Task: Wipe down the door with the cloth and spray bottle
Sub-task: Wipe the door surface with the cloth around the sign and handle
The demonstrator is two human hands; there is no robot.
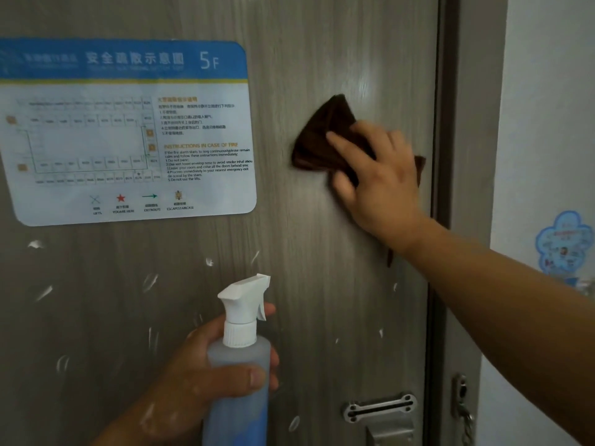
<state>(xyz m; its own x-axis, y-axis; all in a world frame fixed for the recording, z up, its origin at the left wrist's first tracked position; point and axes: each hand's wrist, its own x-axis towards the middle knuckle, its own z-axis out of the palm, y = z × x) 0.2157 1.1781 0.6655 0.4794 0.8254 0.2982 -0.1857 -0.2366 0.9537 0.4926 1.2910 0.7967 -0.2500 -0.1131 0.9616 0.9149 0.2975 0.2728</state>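
A grey wood-grain door (322,284) fills the view. My right hand (380,175) presses a dark brown cloth (325,136) flat against the door's upper right, fingers spread over it. Lower down, my left hand (206,378) grips a translucent spray bottle (240,365) with a white trigger head, its nozzle pointing right. Scattered wet streaks and droplets (151,281) glisten on the lower part of the door.
A blue and white evacuation plan sign (128,133) is stuck on the door's upper left. A metal door guard plate (380,410) sits at the lower right, by the dark door frame (446,188). A white wall with a blue sticker (565,243) lies beyond.
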